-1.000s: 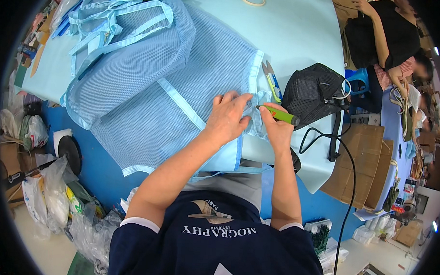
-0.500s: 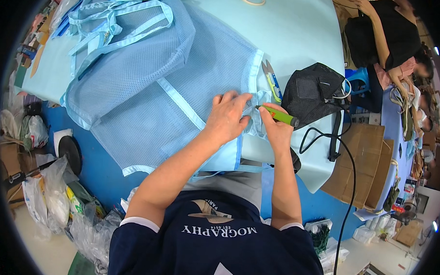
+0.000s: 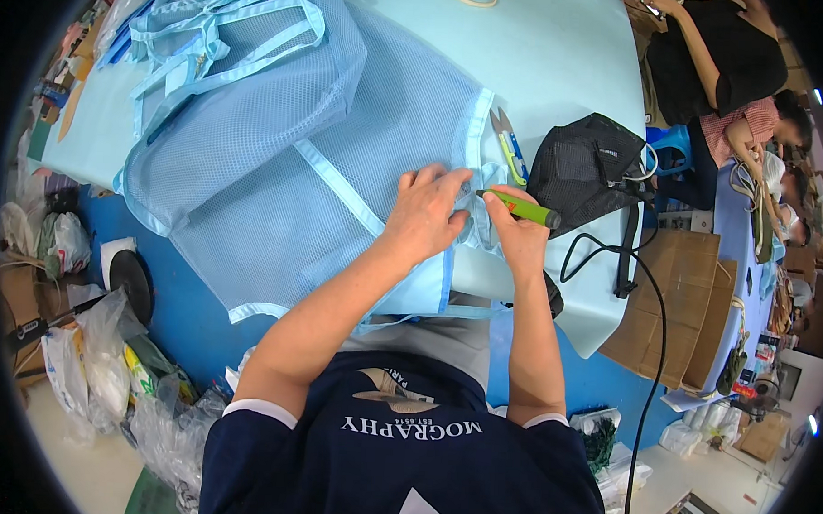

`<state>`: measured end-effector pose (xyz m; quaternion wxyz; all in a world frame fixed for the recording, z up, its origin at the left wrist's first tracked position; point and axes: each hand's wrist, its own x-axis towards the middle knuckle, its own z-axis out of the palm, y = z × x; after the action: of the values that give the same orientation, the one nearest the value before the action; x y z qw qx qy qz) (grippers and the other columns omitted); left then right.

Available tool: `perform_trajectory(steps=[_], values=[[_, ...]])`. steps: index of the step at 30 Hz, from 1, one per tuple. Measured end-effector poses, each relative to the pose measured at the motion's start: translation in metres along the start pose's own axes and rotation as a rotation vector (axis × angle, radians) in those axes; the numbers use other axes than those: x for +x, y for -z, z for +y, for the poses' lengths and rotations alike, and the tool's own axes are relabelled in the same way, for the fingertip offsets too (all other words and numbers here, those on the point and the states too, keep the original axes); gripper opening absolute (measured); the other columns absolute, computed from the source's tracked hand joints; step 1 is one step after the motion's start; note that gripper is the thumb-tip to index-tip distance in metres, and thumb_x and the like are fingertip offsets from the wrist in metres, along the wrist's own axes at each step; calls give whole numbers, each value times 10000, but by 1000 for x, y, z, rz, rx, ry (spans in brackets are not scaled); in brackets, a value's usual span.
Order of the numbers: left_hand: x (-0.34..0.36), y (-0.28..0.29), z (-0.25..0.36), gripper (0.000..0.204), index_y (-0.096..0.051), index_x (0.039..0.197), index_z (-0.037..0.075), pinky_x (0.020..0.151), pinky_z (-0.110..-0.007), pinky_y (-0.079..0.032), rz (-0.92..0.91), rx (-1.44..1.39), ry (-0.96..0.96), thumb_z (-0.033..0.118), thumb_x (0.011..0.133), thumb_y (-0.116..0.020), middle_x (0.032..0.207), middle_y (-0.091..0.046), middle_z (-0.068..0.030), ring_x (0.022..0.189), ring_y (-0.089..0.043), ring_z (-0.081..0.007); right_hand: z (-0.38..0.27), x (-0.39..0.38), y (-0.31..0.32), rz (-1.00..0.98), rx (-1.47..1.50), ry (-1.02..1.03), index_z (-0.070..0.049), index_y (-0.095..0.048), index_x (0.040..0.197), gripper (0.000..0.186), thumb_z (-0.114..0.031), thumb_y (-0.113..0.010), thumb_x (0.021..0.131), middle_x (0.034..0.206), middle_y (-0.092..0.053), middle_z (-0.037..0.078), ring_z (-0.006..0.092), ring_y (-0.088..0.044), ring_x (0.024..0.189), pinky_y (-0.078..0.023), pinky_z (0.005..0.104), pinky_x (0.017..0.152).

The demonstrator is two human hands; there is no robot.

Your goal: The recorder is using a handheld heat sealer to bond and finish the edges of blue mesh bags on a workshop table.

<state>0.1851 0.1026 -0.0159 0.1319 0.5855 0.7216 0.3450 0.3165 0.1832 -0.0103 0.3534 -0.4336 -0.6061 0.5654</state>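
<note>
A light blue mesh bag (image 3: 249, 233) with pale blue fabric trim is spread over the near part of the table. My left hand (image 3: 427, 212) rests palm down on its right part, thumb and forefinger apart, pressing the mesh near the trimmed edge. In my right hand (image 3: 521, 238) is a green marker pen (image 3: 529, 209), its dark tip pointing left at the bunched trim (image 3: 483, 219) beside my left fingertips. Whether the tip touches the fabric I cannot tell. Small thread snips (image 3: 510, 147) with yellow-green and blue handles lie just beyond the pen.
A black pouch (image 3: 582, 168) sits right of the pen, with a black cable (image 3: 661, 329) running down past the table edge. More blue mesh and straps (image 3: 229, 42) are heaped at far left. A cardboard box (image 3: 668, 302) stands at right. Another person (image 3: 717, 64) is at far right.
The marker pen's tip has shifted slightly up and left, and my right hand with it. My left hand stays in place. At far right, the other person's arm has moved a little.
</note>
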Motion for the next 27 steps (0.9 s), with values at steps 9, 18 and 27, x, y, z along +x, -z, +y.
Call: perform_trajectory(steps=[9, 18, 27], values=[[-1, -1, -1, 533, -494, 1173, 101, 888, -400, -330, 43, 0, -25, 134, 682, -700, 1104, -590, -55, 1092, -487, -265, 3, 2, -1, -21, 28, 0, 19, -645, 925, 185, -67, -707, 773, 784, -617, 21, 60, -537, 688, -441, 195, 599], [0, 0, 0, 513, -509, 1159, 95, 893, -386, -330, 32, -10, -17, 125, 682, -695, 1095, -595, -62, 1088, -489, -258, 0, 3, 1, -49, -8, -2, 15, -648, 924, 187, -76, -708, 772, 762, -609, 15, 56, -528, 672, -433, 197, 582], [1, 1, 2, 504, -520, 1149, 95, 897, -381, -326, 27, -23, 1, 123, 678, -698, 1079, -599, -57, 1082, -492, -252, 6, 5, 0, -22, -16, 25, 11, -645, 938, 199, -93, -703, 779, 770, -607, 14, 56, -530, 678, -436, 199, 583]])
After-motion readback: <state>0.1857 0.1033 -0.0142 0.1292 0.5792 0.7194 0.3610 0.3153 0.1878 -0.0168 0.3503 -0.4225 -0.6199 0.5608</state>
